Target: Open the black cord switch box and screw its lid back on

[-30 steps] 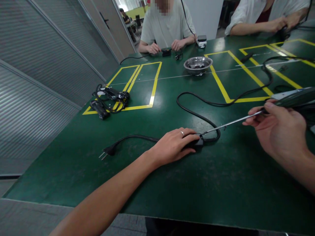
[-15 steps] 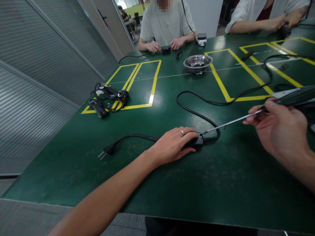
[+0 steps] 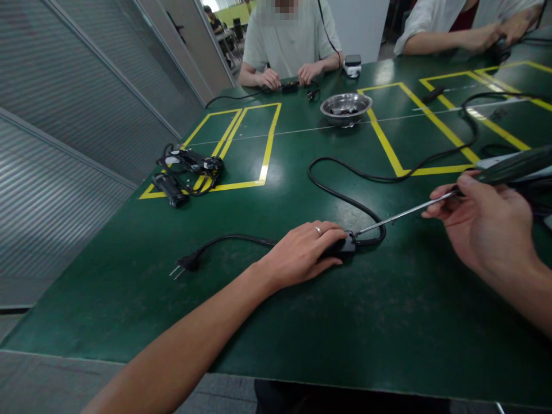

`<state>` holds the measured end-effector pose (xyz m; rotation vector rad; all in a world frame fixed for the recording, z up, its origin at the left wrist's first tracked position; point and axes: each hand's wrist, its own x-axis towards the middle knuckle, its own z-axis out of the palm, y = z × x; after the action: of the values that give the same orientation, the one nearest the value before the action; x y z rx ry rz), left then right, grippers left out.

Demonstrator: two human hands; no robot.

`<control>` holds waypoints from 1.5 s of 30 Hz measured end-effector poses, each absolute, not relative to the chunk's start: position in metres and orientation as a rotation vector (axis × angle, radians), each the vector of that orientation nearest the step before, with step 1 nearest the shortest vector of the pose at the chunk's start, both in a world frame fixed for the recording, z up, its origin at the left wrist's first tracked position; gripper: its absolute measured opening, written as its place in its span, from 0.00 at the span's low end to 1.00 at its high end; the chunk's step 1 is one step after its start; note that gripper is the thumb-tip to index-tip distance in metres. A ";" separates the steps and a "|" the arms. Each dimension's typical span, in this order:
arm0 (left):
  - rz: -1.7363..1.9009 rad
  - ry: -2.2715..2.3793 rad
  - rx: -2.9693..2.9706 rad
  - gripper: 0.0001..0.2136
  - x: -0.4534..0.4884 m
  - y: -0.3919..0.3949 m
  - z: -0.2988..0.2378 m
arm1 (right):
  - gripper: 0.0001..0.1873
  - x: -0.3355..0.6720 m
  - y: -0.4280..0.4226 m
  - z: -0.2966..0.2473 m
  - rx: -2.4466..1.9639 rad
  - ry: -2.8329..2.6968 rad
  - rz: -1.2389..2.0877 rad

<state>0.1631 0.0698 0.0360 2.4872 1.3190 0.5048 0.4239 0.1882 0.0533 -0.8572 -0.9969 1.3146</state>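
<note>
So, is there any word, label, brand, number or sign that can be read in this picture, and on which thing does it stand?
No text can be read.
The black adapter under the left hand and the screwdriver in the right hand show no legible label.
The small white device is too small to read.
The yellow tape lines on the table are marks, not letters.

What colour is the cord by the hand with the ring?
Black, from its plug to the left hand, the cord lies on the green table; the head view shows it.
</note>
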 end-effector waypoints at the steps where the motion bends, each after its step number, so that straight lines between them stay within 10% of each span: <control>1: 0.502 1.321 2.489 0.18 0.163 0.070 0.036 | 0.03 0.424 0.188 0.053 -0.853 -0.998 1.318; 45: 0.458 1.350 2.512 0.23 0.164 0.070 0.034 | 0.01 0.421 0.188 0.053 -1.033 -0.925 1.330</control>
<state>0.1637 0.0703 0.0344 2.5117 1.3500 0.4577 0.4210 0.1875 0.0531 -1.0332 -0.9249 1.3302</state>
